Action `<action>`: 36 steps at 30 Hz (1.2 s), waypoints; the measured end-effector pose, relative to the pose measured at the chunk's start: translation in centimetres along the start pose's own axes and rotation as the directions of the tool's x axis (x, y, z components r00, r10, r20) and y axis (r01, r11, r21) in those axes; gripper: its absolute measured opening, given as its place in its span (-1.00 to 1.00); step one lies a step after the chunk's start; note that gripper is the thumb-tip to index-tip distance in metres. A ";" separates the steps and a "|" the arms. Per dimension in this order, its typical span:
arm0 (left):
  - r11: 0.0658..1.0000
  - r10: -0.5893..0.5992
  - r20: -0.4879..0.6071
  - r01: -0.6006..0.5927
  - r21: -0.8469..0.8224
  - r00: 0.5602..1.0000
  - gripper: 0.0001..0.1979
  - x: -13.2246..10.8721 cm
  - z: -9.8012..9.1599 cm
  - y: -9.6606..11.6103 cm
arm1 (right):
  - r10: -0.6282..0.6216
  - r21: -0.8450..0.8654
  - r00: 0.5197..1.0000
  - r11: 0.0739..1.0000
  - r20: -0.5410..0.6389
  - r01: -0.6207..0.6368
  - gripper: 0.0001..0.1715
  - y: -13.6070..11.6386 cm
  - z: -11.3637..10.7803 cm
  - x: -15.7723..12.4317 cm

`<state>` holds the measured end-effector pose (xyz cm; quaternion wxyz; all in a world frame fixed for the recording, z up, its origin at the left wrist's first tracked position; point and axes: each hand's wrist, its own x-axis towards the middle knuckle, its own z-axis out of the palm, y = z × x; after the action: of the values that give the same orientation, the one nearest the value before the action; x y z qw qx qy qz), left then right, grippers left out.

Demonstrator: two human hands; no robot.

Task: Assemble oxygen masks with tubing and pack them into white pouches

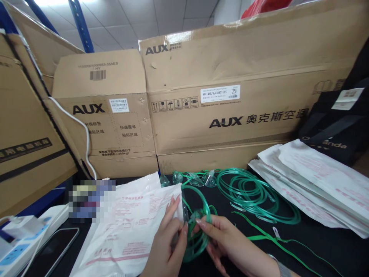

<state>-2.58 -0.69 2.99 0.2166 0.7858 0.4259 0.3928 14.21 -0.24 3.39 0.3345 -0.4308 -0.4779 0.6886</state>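
My left hand [168, 236] pinches the edge of a white printed pouch [121, 227], with some fingers stretched along its surface. Right beside that edge, my right hand [220, 232] is closed around a coil of clear green tubing [206, 206]. A transparent green piece, perhaps a mask, sits inside the coil, partly covered by my fingers. Whether the coil is partly inside the pouch I cannot tell. More green tubing [253, 196] lies in loops behind my right hand. Several clear green masks [194, 179] with green straps rest at the back.
Green elastic straps [269, 236] lie at the right, in front of a stack of white pouches [314, 181]. Large cardboard boxes [250, 104] wall off the back. At the left are a phone [53, 252] and a power strip [31, 234]. A black bag [331, 127] stands far right.
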 end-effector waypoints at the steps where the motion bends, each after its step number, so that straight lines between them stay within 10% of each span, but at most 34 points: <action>1: 0.999 0.034 0.017 -0.035 0.038 0.999 -0.79 0.0 0.2 -0.3 | 0.039 -0.057 0.999 0.998 0.030 -0.037 -0.58 0.4 0.2 0.1; 5: 0.965 0.109 0.072 -0.123 0.234 0.991 -0.84 -0.1 0.7 -1.7 | 0.176 -0.356 0.984 0.919 -0.017 -0.170 -0.62 1.1 -0.3 0.6; 7: 0.950 0.112 0.013 -0.111 0.292 0.994 -0.91 -0.1 1.0 -2.4 | -0.024 -0.493 0.979 0.866 -0.202 -0.081 -0.65 1.3 -1.1 0.9; 12: 0.970 0.032 -0.165 0.009 0.242 0.986 -0.57 -0.5 1.9 -3.4 | -0.519 -0.704 0.764 0.699 -0.382 0.123 -0.29 1.2 -3.0 1.2; 15: 0.982 -0.100 -0.041 0.106 0.160 0.994 -0.33 -1.0 1.8 -3.5 | -0.505 -0.733 0.821 0.660 -0.266 0.168 -0.19 0.9 -3.3 1.2; 19: 0.982 -0.153 0.073 0.144 0.122 0.986 -0.22 -1.3 1.1 -3.8 | -0.384 -0.779 0.914 0.610 -0.131 0.145 -0.75 0.4 -2.9 1.2; 28: 0.992 -0.019 -0.055 0.026 0.120 0.998 -0.21 -1.0 1.0 -3.8 | -0.510 -0.786 0.848 0.579 -0.143 0.216 -0.76 1.1 -2.4 1.5; 36: 0.878 0.142 -0.156 -0.052 0.475 0.977 -0.29 -0.6 -0.3 -1.9 | -0.232 -0.398 0.966 0.902 -0.117 0.168 -0.63 0.2 -1.3 0.5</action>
<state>-3.94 -0.14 1.67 -0.0404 0.7948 0.4865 0.3605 15.22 0.67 2.84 0.3501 -0.4909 -0.6168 0.5060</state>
